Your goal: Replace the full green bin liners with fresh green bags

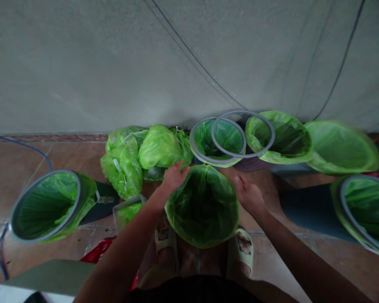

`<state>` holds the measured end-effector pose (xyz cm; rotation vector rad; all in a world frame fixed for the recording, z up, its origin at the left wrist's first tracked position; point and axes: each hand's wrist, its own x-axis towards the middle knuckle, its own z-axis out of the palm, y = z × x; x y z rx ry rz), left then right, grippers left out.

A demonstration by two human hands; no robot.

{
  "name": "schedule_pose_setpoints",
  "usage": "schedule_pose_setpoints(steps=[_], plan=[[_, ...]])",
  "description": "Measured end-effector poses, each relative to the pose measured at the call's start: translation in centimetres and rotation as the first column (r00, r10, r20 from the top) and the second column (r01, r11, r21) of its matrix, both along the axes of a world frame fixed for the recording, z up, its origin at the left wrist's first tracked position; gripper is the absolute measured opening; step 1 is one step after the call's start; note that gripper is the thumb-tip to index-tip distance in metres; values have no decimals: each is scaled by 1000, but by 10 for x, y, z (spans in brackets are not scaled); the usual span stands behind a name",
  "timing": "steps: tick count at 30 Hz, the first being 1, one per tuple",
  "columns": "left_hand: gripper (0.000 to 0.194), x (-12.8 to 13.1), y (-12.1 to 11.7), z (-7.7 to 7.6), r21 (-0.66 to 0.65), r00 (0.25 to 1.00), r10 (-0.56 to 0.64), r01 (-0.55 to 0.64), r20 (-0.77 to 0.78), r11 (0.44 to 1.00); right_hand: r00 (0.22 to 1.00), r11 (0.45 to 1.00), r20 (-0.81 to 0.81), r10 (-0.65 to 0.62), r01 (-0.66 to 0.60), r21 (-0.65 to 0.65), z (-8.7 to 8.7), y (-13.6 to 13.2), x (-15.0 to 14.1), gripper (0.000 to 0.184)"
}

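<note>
Between my feet stands a bin lined with a green bin liner [205, 210], its folded edge hanging over the rim all around. At the upper left of that edge, my left hand [175, 177] has its bent fingers closed on the liner. My right hand [249, 195] is beside the upper right edge, fingers a little apart and near the liner; whether they touch it is unclear. No grey ring sits on this bin. A loose grey ring [273, 141] lies tilted across the tops of the bins behind.
Along the wall are knotted green bags [159, 147], a ringed bin [193, 147] and lined bins [290, 158], [371, 155]. More ringed bins stand left [77, 210] and right [342, 198]. A small clear tub [115, 214] and a blue cable [28, 146] are on the left.
</note>
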<state>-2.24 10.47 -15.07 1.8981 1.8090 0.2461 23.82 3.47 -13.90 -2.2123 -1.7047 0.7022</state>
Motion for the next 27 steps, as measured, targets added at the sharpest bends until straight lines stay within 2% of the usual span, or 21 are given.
schedule_pose_setpoints(steps=[2,5,7,10,14,18,20,23,25,27], plan=[[41,17,8,0,-38,998,-59,58,-29,998,998,997,-2,56,-56,-44,3,30,-10,44],[41,30,12,-1,-58,994,-102,100,-47,993,985,984,-11,175,-175,-37,-7,57,-26,44],[37,26,8,-3,-20,990,-140,139,-21,990,965,964,-10,264,-264,-18,-19,58,-32,42],[32,7,-3,-7,67,974,-226,226,6,972,931,931,18,365,-365,-19,-33,48,-28,36],[34,-11,-20,-11,45,966,-226,233,-128,971,905,909,99,413,-403,-109,-40,36,-17,37],[34,-6,-31,-9,-60,936,-157,145,-315,988,912,910,109,395,-374,-177,-40,35,-18,37],[34,-1,-33,-5,-120,920,-152,116,-361,986,916,911,106,386,-361,-198,-36,35,-21,38],[42,1,-35,5,-93,920,-141,115,-367,989,939,930,58,340,-326,-171,-25,31,-18,44],[58,1,-38,14,22,930,-114,130,-350,991,974,971,-37,221,-224,-85,-16,28,-8,46],[70,4,-41,22,145,936,-139,194,-323,970,975,1000,-222,-23,27,15,-7,29,6,40]])
